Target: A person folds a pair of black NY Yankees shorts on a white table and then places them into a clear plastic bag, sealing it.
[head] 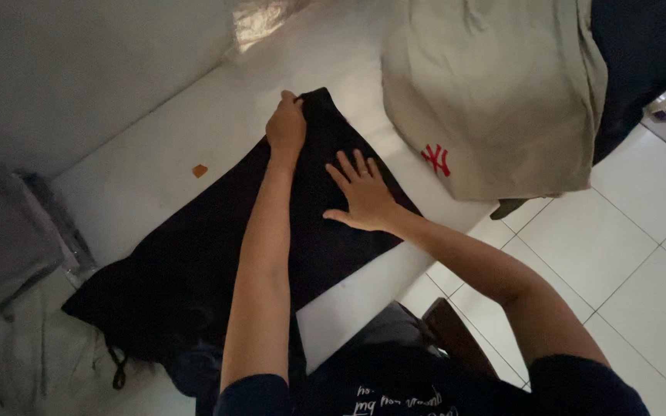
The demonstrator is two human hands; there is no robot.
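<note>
Two hands on black garment

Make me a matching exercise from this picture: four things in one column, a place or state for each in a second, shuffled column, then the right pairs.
Things
1. left hand
2. right hand
3. black garment
4. beige garment

States or places
A. lies spread out on the white surface
B. rests flat, fingers spread, on the black cloth
C. heaped at the top right, with a red emblem
D. grips the far end of the black cloth

Pairs: 1-D, 2-B, 3-A, 4-C
</note>
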